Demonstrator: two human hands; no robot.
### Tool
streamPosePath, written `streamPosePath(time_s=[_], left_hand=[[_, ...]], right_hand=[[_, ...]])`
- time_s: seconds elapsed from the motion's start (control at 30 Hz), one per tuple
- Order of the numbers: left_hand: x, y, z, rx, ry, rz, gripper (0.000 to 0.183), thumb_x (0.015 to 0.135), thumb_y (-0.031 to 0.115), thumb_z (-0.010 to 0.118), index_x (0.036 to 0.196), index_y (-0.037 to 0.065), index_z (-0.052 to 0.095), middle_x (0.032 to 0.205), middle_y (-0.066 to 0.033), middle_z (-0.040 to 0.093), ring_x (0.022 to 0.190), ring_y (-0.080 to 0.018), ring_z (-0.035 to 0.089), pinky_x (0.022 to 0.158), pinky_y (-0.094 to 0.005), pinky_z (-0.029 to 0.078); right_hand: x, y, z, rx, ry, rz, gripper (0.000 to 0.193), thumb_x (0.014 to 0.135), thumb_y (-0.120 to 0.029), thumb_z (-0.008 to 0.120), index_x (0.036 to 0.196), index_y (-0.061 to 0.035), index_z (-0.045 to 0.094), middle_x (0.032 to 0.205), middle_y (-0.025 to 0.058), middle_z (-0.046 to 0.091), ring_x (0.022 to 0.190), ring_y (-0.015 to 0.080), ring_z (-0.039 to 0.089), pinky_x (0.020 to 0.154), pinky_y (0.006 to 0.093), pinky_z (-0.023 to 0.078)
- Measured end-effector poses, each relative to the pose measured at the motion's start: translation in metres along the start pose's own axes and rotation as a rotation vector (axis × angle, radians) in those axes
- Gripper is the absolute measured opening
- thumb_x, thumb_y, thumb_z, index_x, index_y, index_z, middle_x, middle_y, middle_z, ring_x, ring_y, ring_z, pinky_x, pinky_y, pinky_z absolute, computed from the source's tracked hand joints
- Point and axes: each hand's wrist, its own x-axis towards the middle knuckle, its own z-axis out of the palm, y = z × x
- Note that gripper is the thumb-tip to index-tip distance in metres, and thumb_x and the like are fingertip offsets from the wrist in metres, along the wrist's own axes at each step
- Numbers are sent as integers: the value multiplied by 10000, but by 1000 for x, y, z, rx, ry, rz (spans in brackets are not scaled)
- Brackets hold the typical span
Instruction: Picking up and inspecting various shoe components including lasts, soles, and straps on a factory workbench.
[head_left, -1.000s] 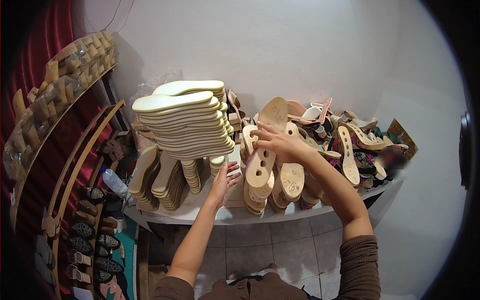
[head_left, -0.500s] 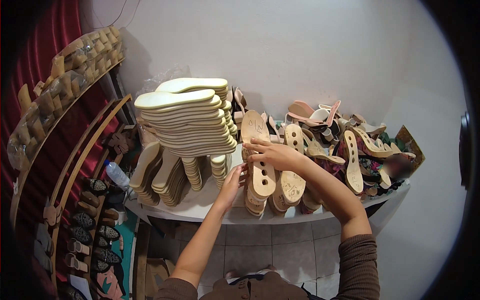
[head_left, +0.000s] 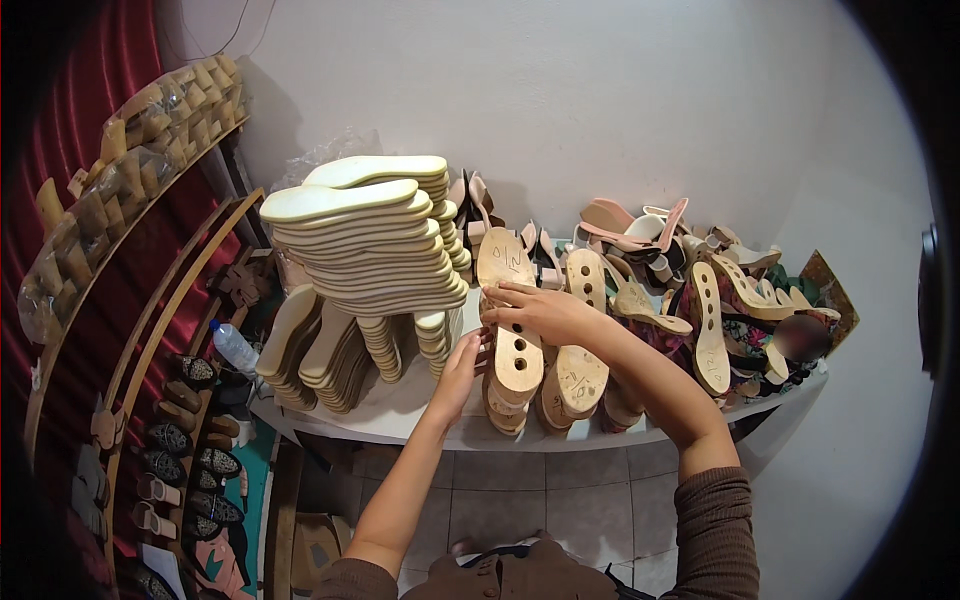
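A wooden shoe last (head_left: 519,370) with a row of round holes lies on top of a small stack at the table's front. My right hand (head_left: 540,313) rests across its middle, fingers stretched out toward the left edge; the thumb is hidden. At the left side of the stack is my left hand (head_left: 460,375), fingers extended and their tips against or close to the wood, partly out of sight. Another light wooden last (head_left: 582,378) with holes lies just to the right, under my right wrist. Left of my hands rises a tall pile of cream shoe insoles (head_left: 355,250).
More insoles (head_left: 335,365) lean on edge along the table (head_left: 405,418). Sandals (head_left: 640,225) and further lasts (head_left: 710,330) crowd the right side against the wall. A bottle (head_left: 235,348) and a rack of shoes (head_left: 165,440) stand at the left.
My hands stay at the same stack, with only a slight shift. The whole view has moved a little; nothing has visibly been picked up or let go.
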Motion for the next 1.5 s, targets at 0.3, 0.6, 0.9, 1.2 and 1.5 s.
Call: streamPosePath(time_s=[0.3, 0.6, 0.9, 1.2, 1.5], left_hand=[[1, 2, 2, -11, -4, 8, 476, 957, 364, 325, 1311, 48, 370, 1273, -105, 448, 1134, -188, 471, 934, -315, 363], [-3, 3, -4, 38, 104, 53, 480, 957, 362, 301, 1292, 31, 391, 1273, -125, 447, 1131, -218, 469, 935, -326, 368], [-2, 113, 53, 770, 237, 755, 260, 840, 177, 517, 1016, -5, 575, 944, -151, 588, 857, -241, 583, 752, -326, 462], [80, 149, 159, 1323, -139, 606, 281, 838, 256, 519, 943, 10, 605, 872, -129, 628, 795, -248, 621, 703, -324, 479], [221, 131, 265, 1655, -317, 291, 281, 761, 167, 513, 995, 85, 645, 952, -126, 649, 906, -273, 614, 768, -378, 492]], right_hand=[[-13, -6, -1, -23, 108, 119, 774, 678, 116, 504, 1361, -194, 314, 1390, 146, 314, 1280, 295, 323, 1006, 377, 359], [-37, -27, 12, 238, 499, 460, 674, 668, 146, 429, 1296, -96, 382, 1301, 188, 396, 1168, 355, 427, 912, 395, 411], [-85, -39, -24, 235, 609, 601, 156, 799, -93, 568, 952, -72, 590, 836, 94, 615, 761, 272, 600, 656, 359, 471], [-169, 39, -92, 83, 488, 694, 172, 794, -204, 593, 775, -33, 597, 739, 129, 613, 714, 304, 600, 612, 390, 465], [-174, 165, -108, -65, 22, 832, 203, 768, -186, 563, 906, -66, 651, 907, 129, 646, 842, 294, 617, 702, 404, 493]])
